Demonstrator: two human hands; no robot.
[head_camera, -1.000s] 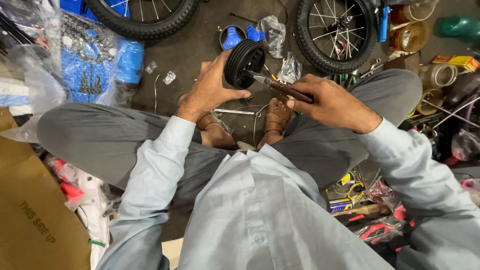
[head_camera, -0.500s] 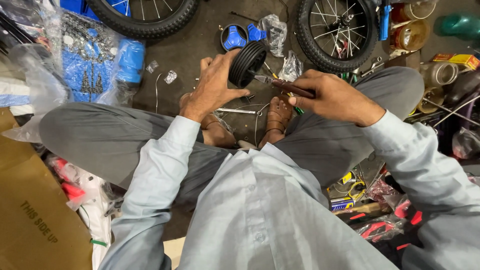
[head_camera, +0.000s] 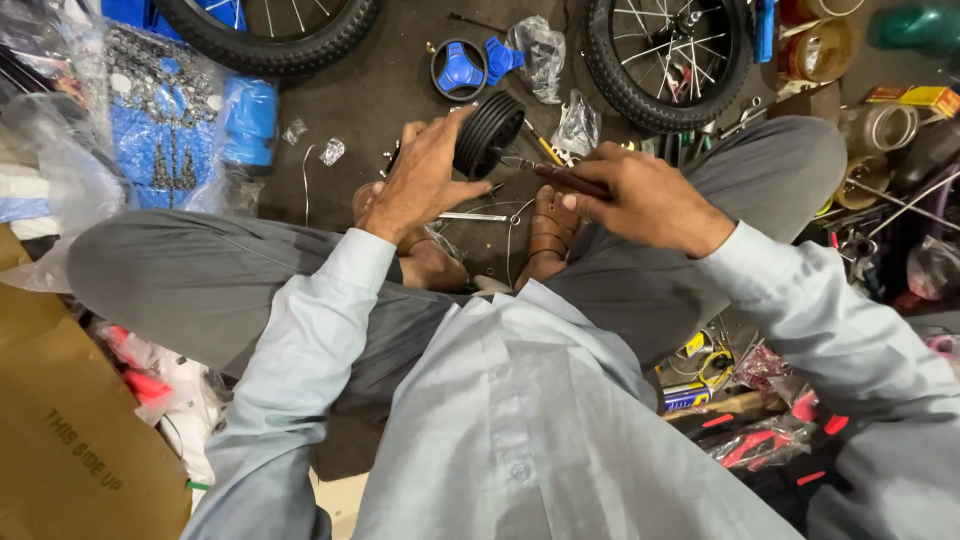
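Between knees, screwdriver (head_camera: 560, 176) leftward (level)

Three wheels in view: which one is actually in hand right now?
The small black plastic wheel, gripped by the left hand. The two spoked bicycle wheels lie untouched on the floor beyond it, far larger.

Dark, stained concrete floor (head_camera: 390, 90), cluttered. Spoked bicycle wheel (head_camera: 665, 60) at its far edge; cardboard box (head_camera: 70, 440) nearer, well left of wheel.
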